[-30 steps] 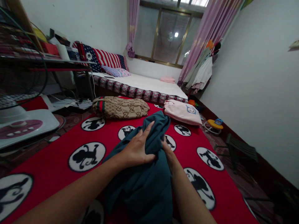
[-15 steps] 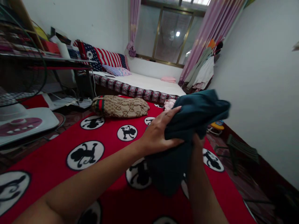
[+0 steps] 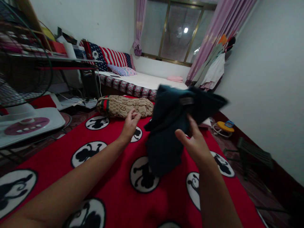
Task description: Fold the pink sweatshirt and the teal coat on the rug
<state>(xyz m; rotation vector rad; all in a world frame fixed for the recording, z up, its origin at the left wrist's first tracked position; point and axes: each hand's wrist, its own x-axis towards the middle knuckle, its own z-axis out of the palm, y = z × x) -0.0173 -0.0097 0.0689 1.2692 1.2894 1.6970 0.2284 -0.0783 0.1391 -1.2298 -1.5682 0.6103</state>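
Dark teal garment (image 3: 171, 126): bunched, blurred, raised above the red blanket (image 3: 114, 171), hanging in loose folds. Right hand (image 3: 193, 144): just below and in front of it, fingers spread; whether it grips the cloth cannot be told. Left hand (image 3: 130, 124): apart from the garment, fingers loosely curled, holding nothing. Behind: beige patterned garment (image 3: 124, 107), folded on the blanket.

Red blanket (image 3: 114, 164) with black-and-white round figures covers the foreground. Tan patterned bag (image 3: 123, 107) lies at the blanket's far edge. Beyond the blanket: bed (image 3: 147, 83) with white sheet, striped pillow (image 3: 114, 57) at its left end, pink cloth (image 3: 175, 78) at its right. Left of the blanket: fan (image 3: 21, 82). Right of the blanket: yellow toy (image 3: 224, 127), dark stool (image 3: 255, 155).
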